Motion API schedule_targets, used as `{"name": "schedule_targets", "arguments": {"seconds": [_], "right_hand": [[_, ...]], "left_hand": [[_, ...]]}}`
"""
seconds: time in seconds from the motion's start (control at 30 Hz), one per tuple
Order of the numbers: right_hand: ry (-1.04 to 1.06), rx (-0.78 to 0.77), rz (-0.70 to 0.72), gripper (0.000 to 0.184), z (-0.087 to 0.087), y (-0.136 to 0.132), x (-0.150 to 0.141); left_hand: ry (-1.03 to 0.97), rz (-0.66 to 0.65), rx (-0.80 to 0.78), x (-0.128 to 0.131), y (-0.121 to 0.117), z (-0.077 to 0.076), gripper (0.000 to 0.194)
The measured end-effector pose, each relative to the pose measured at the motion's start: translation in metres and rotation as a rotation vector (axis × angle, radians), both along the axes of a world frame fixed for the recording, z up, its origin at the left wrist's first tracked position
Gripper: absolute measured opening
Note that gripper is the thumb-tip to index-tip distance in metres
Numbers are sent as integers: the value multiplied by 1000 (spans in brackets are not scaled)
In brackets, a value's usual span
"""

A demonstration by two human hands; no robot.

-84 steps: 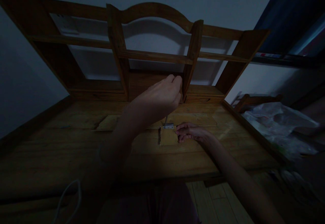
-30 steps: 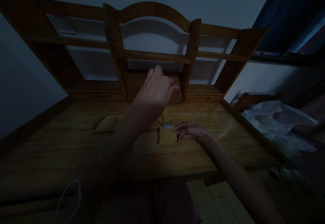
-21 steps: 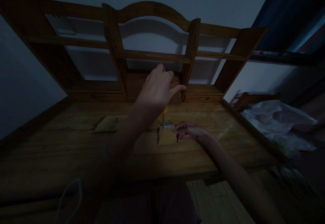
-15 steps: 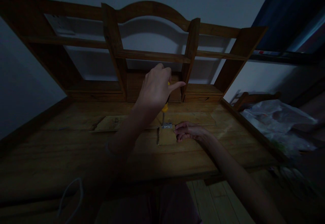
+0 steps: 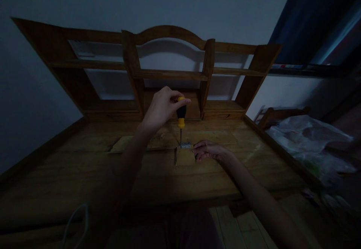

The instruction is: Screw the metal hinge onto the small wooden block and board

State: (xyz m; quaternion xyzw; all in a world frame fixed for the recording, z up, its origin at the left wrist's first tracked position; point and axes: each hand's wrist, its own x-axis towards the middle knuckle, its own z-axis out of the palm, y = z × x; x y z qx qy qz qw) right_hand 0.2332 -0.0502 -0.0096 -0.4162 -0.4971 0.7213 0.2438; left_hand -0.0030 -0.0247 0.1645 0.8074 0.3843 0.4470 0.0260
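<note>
My left hand (image 5: 165, 106) grips the top of a yellow and black screwdriver (image 5: 181, 113) with fingers and thumb. The screwdriver stands upright, and its tip meets the left part of a small metal hinge (image 5: 185, 145). This hinge lies along the far edge of a small square wooden board (image 5: 185, 158) and reaches toward a longer wooden strip (image 5: 163, 140) behind it. At the board's right edge, the bent fingers of my right hand (image 5: 207, 150) hold it, close to the hinge. Any screw under the tip is too small to make out.
Everything rests on a wooden desk (image 5: 158, 185) in dim light. A wooden shelf unit (image 5: 172, 75) rises along its back. To the right are a chair (image 5: 266, 118) and a translucent plastic bag (image 5: 307, 128). A white cable (image 5: 85, 219) loops at the lower left.
My left hand has turned and opened its grip around the handle, so more of the screwdriver shows. My right hand stays at the board's edge. The view has tilted up slightly.
</note>
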Motion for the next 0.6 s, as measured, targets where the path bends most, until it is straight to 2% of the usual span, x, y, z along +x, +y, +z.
{"name": "schedule_targets", "arguments": {"seconds": [0.17,0.27,0.33,0.4,0.5,0.6], "right_hand": [[-26,31,-18,23,0,-3,0],[-87,93,2,32,1,-6,4],[-157,196,-56,41,9,-8,7],[-225,383,-189,44,29,-10,9],[-299,742,-334,42,82,-14,1],[-406,1067,-208,60,141,-17,-17]], "left_hand": [[-257,-128,-30,1,6,-25,31],[-414,-249,-113,6,5,-46,36],[-495,-334,-198,9,5,-62,47],[-566,-367,-301,11,6,-78,60],[-615,-402,-452,13,8,-98,61],[-594,-473,-563,14,10,-113,50]]}}
